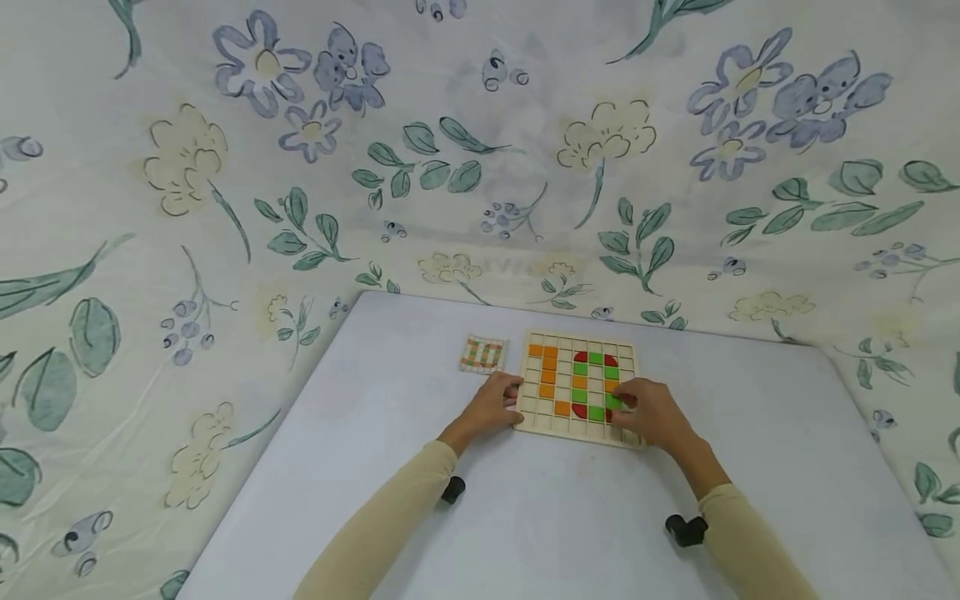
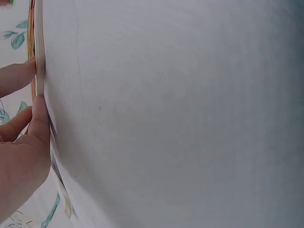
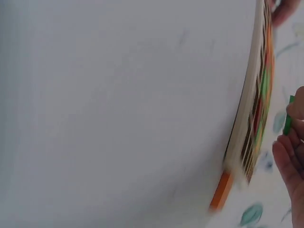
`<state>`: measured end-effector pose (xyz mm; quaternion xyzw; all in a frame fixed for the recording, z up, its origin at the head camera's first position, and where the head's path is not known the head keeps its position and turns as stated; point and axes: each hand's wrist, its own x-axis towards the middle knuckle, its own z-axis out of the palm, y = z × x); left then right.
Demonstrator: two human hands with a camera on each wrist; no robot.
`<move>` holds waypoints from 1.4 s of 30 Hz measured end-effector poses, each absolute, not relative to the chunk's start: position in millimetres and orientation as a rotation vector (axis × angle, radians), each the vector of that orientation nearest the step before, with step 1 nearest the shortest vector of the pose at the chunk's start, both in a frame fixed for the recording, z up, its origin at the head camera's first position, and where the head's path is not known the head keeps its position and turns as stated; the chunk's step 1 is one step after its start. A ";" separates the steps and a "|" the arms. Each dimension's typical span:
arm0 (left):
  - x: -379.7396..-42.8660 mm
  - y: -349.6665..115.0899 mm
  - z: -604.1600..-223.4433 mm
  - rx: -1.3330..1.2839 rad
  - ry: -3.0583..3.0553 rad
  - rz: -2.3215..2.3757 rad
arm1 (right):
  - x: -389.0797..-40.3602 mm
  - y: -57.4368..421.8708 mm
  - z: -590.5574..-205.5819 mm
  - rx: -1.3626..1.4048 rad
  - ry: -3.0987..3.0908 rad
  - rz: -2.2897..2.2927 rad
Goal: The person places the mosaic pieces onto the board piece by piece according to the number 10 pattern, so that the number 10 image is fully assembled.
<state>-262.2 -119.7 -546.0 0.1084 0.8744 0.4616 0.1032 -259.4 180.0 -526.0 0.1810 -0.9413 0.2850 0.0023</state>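
Observation:
A pale wooden grid board (image 1: 540, 422) lies on the table, with orange tiles (image 1: 549, 377) forming a "1" and green, red and orange tiles (image 1: 581, 369) forming a "0". My left hand (image 1: 495, 404) holds the board's left edge, fingers and thumb spaced along it; the left wrist view shows them on the rim (image 2: 40, 42). Over the lower right of the "0", my right hand (image 1: 660, 414) pinches a green tile (image 3: 288, 122) between fingertips and thumb, above the board. The hand hides the board's near right corner.
A small card (image 1: 483, 354) with a similar tile pattern lies left of the board. In the right wrist view an orange tile (image 3: 221, 191) rests beside the board's corner. White table (image 1: 555, 517); floral cloth (image 1: 480, 200) hangs behind. Black wrist devices (image 1: 686, 530) sit under the forearms.

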 end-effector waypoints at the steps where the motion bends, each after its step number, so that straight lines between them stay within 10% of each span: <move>1: -262.4 -118.9 -546.2 0.323 2.582 1.357 | -261.2 169.7 -527.1 0.589 -2.952 0.881; 14: -263.2 -111.7 -545.2 0.306 2.615 1.276 | -270.6 90.1 -535.9 0.850 -2.922 0.832; 42: -260.2 -117.2 -543.1 0.305 2.633 1.276 | -268.8 95.0 -530.6 0.862 -2.886 0.874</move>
